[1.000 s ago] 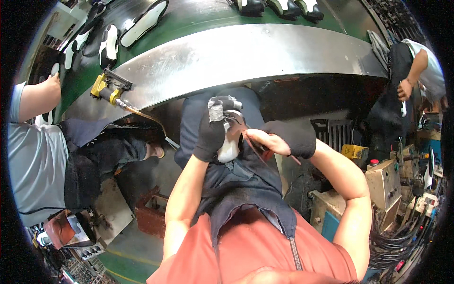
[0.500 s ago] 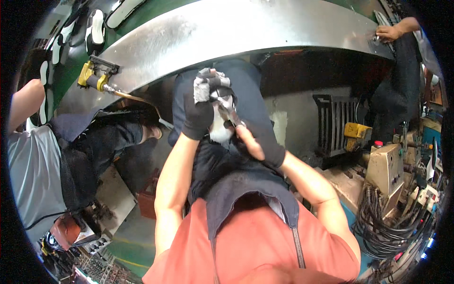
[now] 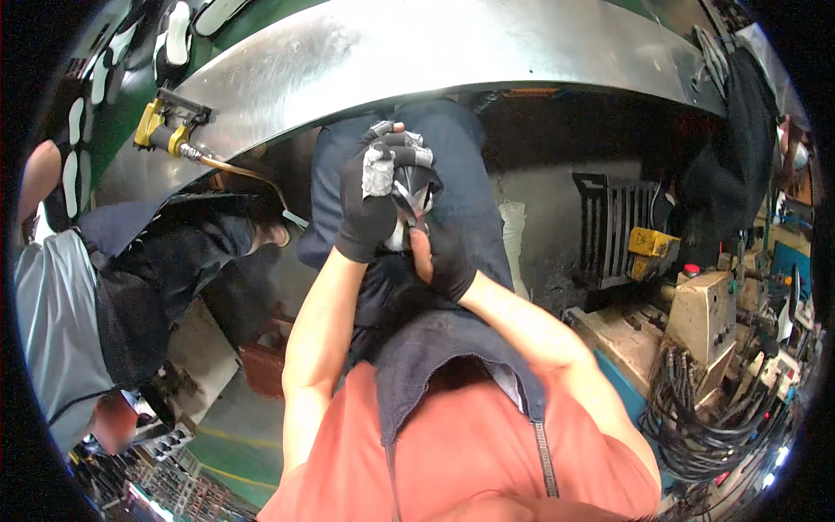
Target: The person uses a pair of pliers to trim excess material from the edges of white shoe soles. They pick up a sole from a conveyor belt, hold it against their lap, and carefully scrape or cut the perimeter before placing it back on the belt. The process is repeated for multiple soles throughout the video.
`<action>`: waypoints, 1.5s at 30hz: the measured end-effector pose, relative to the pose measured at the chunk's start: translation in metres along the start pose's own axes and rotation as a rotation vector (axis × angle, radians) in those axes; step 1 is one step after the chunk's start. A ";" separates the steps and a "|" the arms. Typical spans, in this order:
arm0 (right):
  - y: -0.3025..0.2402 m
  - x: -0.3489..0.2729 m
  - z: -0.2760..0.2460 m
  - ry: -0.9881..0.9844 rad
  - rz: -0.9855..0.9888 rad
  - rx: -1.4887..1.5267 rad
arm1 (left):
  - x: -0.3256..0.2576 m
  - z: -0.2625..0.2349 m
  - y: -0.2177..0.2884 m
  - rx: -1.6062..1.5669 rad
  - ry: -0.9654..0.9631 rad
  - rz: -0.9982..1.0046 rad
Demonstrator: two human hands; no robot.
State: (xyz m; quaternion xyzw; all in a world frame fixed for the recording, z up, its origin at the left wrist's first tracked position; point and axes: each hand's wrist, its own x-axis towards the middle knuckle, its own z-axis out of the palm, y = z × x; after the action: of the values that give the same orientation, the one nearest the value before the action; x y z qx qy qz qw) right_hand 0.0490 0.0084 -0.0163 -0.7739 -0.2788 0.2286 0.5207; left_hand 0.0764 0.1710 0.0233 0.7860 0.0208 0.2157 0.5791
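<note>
My left hand point(image 3: 374, 196), in a black glove with pale tape around the fingers, is closed around a small black-and-white shoe point(image 3: 421, 181) above my lap. Much of the shoe is hidden by my hands. My right hand point(image 3: 449, 261), also gloved in black with the thumb bare, grips a slim metal pincer-like tool point(image 3: 406, 204). The tool's tip reaches the shoe beside my left fingers; its exact kind is hard to make out.
A metal bench point(image 3: 383, 52) curves across in front of me, with a yellow air-powered stapler point(image 3: 165, 126) and its hose at left. Shoes with white soles point(image 3: 177, 35) stand beyond. Another person point(image 3: 65, 304) sits at left. A machine with cables point(image 3: 700, 313) stands at right.
My right hand and the tool have moved left and closer to my left hand. The other person's hand at the bench's far right has gone out of sight.
</note>
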 end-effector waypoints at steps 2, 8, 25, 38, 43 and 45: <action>-0.025 0.010 0.002 -0.018 0.067 0.060 | -0.012 -0.005 0.007 -0.120 0.014 -0.159; 0.015 -0.058 -0.026 -0.560 -0.175 0.139 | -0.132 -0.004 -0.026 -0.376 0.361 -0.527; -0.070 0.050 -0.087 -0.489 0.592 0.315 | -0.053 -0.003 0.015 0.392 0.189 -0.458; 0.029 0.046 -0.111 -0.660 0.451 0.199 | -0.114 0.049 -0.003 0.090 0.134 -0.589; -0.031 0.038 -0.107 -0.704 0.251 -0.602 | -0.124 0.070 -0.017 0.374 0.198 -0.368; 0.026 0.012 -0.079 -0.397 0.137 -0.382 | -0.130 0.064 -0.038 0.298 0.202 -0.407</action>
State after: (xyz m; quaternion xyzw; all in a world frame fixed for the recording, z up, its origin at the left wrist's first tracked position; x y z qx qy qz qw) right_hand 0.1136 -0.0445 -0.0133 -0.8152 -0.3603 0.3534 0.2839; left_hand -0.0102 0.0886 -0.0676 0.8167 0.2675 0.1666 0.4834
